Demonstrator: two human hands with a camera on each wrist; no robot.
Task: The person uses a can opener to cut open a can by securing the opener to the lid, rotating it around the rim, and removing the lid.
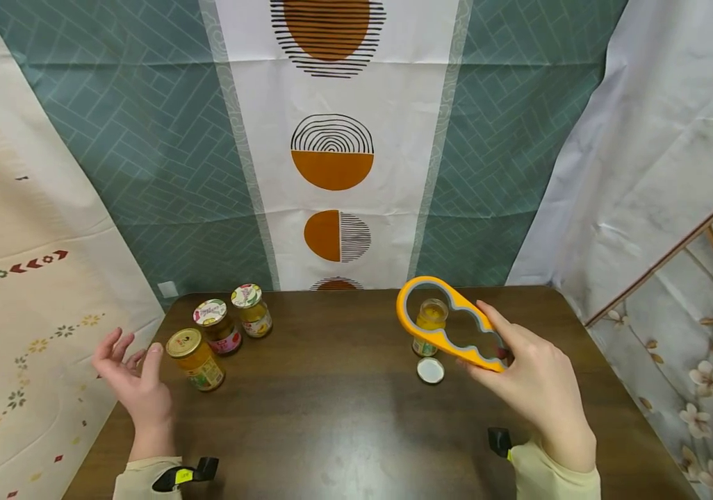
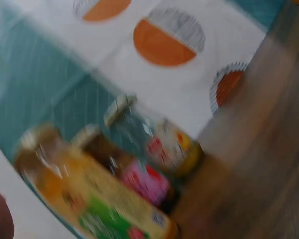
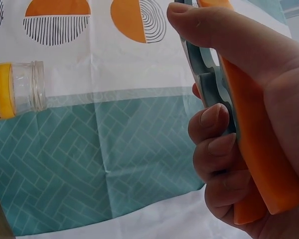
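My right hand (image 1: pixel 534 378) grips an orange jar opener (image 1: pixel 403 305) with grey scalloped inner edges, held up over the table. Its fingers curl round the frame in the right wrist view. Behind the opener stands an uncapped glass jar (image 1: pixel 425 346) with a yellow label. A lid (image 1: pixel 430 371) lies in front of that jar, pale inside up. My left hand (image 1: pixel 144 389) is raised at the left with loosely bent fingers, holding nothing. Nearest to it is a gold-lidded jar (image 1: pixel 200 364) with yellow contents; a pink-labelled jar (image 1: pixel 225 337) and a smaller jar (image 1: pixel 256 321) stand behind.
The brown table (image 1: pixel 331 417) reaches back to a patterned curtain (image 1: pixel 356 250). Cream cloth (image 1: pixel 37 278) hangs at the left, and a white flowered cloth (image 1: pixel 675 278) at the right.
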